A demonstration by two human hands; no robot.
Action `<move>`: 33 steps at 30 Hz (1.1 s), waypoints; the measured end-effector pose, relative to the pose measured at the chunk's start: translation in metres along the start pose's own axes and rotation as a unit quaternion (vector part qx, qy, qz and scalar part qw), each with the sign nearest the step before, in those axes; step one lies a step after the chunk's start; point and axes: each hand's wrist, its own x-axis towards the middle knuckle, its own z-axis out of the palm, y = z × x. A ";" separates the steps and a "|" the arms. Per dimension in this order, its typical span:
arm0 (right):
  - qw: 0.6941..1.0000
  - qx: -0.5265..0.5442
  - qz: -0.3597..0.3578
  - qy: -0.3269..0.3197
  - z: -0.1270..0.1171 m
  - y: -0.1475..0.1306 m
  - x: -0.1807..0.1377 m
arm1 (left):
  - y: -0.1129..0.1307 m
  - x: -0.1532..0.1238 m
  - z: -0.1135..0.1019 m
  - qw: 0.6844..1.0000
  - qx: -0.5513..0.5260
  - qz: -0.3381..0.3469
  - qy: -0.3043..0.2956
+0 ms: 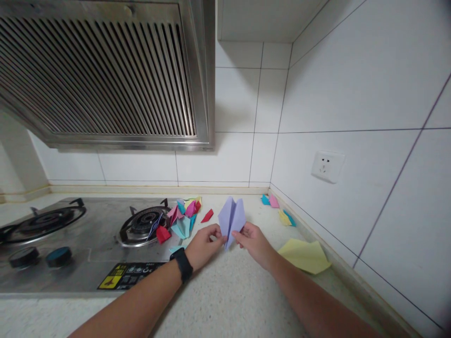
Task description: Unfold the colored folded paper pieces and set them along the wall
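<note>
We see a white tiled wall [366, 75] rising at the far side and on the right of a kitchen, with a steel range hood [207, 94] hanging over the far left. Below, a pale speckled counter [232, 300] runs from near to far, with a two-burner gas stove [95, 258] set into it on the left. On the right lies a folded yellow paper [308, 256], partly behind the right forearm. To the left of the hands, a heap of coloured folded papers [181, 226] straddles the stove's right edge; the pieces overlap, and we cannot count them fairly from here.

At center, we find the lilac paper plane [231, 216] held over the counter, its narrow end toward the near side. The left hand [204, 246] pinches its left edge between thumb and fingers, and the right hand [254, 241] pinches the right edge likewise. A white socket [327, 166] sits on the right wall, and a black watch [182, 265] circles the left wrist. Smallest of all, we note a pink piece [274, 201] in the far right corner and a red piece [207, 216] lying alone beside the heap.
</note>
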 end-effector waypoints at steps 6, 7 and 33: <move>1.000 -0.004 0.012 0.001 0.001 0.006 0.002 | -0.009 0.004 -0.001 0.998 -0.057 -0.023 0.022; 1.000 0.000 0.013 0.006 0.001 0.005 0.002 | -0.011 0.005 -0.001 0.997 -0.071 -0.027 0.024; 0.998 0.025 0.016 0.057 -0.001 -0.002 0.004 | -0.011 0.008 -0.003 0.981 -0.178 -0.068 0.025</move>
